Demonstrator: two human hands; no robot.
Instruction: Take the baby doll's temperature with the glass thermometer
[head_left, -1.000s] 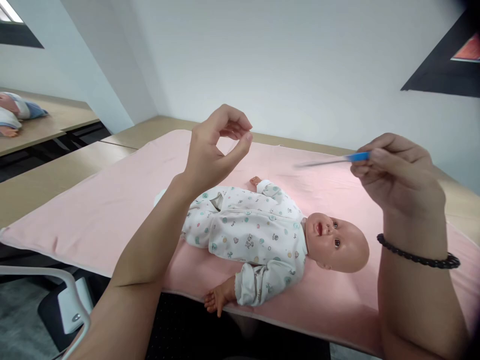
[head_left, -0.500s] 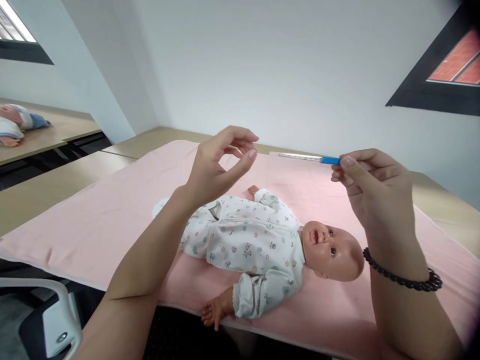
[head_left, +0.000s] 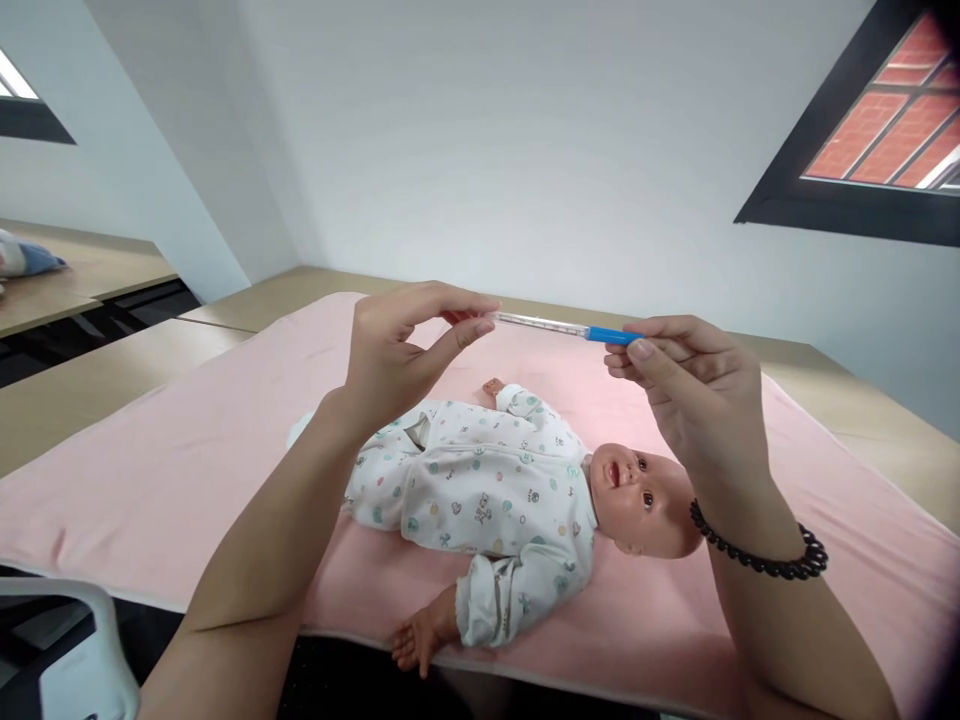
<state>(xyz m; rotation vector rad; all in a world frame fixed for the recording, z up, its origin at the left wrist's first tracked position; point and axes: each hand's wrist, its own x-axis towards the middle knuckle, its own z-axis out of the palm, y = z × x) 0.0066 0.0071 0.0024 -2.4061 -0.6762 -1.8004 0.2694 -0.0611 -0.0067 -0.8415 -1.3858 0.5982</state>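
"Thermometer (head_left: 540, 322) position, relative to the doll (head_left: 495, 485)?"

"Held in the air above the doll, nearly level. The right hand (head_left: 701, 390) pinches its blue end (head_left: 611, 336) between fingers."

"And the left hand (head_left: 397, 345)?"

"Fingers narrowed around the clear tip; I can't tell whether they grip it. Pink cloth (head_left: 187, 450) lies under the doll."

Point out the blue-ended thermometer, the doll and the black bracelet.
Blue-ended thermometer (head_left: 566, 328), head view: its clear stem.
Doll (head_left: 491, 495), head view: front of its printed suit.
Black bracelet (head_left: 757, 566), head view: the strand's visible middle.
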